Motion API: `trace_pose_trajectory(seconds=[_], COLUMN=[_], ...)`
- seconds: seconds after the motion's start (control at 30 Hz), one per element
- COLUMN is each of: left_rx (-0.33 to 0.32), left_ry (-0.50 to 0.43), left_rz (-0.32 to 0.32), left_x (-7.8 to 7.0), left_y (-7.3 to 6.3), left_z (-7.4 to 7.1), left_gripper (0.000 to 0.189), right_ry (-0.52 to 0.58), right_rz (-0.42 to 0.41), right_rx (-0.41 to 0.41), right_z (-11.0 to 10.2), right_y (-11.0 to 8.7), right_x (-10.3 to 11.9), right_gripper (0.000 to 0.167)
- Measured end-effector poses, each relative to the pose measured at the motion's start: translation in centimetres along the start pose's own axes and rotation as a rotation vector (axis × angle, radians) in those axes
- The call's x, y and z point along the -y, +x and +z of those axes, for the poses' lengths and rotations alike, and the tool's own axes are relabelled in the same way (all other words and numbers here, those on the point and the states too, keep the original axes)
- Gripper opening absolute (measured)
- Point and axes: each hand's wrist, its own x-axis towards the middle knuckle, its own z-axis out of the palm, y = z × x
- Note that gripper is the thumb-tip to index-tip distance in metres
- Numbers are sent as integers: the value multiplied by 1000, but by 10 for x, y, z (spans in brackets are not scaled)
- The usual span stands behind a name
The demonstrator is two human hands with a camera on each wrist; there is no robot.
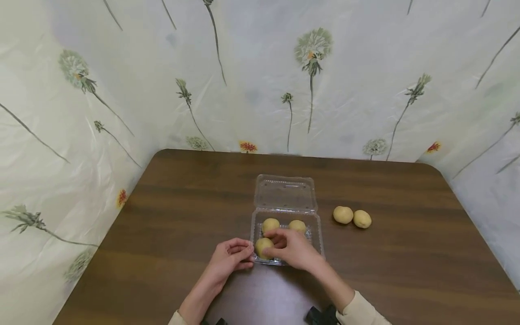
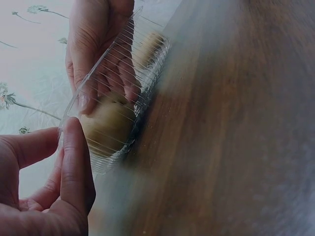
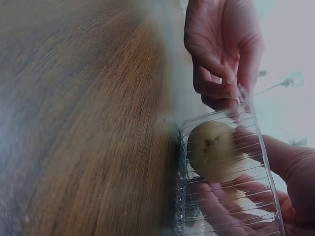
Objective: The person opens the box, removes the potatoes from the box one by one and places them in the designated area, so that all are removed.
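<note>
A clear plastic clamshell box (image 1: 322, 239) stands on the table, its lid (image 1: 285, 194) folded back away from me. My left hand (image 1: 230, 258) pinches the box's rim at the near left corner between thumb and fingers. Inside that corner, my right hand (image 1: 295, 249) holds a potato (image 1: 263, 246) with its thumb and fingers around it. Two more potatoes lie at the back of the box, one on the left (image 1: 270, 224) and one on the right (image 1: 298, 225). Through the ribbed wall, the right wrist view shows the held potato (image 3: 209, 150) low in the box.
To the right of the box, two potatoes (image 1: 343, 215) (image 1: 362, 219) lie side by side on the dark wooden table (image 1: 195, 198). Dandelion-patterned sheeting (image 1: 252, 90) covers the walls behind and beside the table. Dark objects (image 1: 322, 315) show near my right sleeve.
</note>
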Motion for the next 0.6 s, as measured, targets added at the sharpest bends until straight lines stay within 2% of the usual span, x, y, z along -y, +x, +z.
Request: trace_pose_trajectory(seconds=[0.33,0.6], left_rx=[4,8], left_ry=[-10,-13], left_rz=[0,10], left_x=[0,-1], left_y=[2,1], left_z=[0,0], left_gripper=[27,27], right_ry=[65,66], right_rz=[-6,8], right_rx=[6,13], right_z=[-2,-4], right_y=[0,-3], right_x=[-1,0], right_gripper=[39,39])
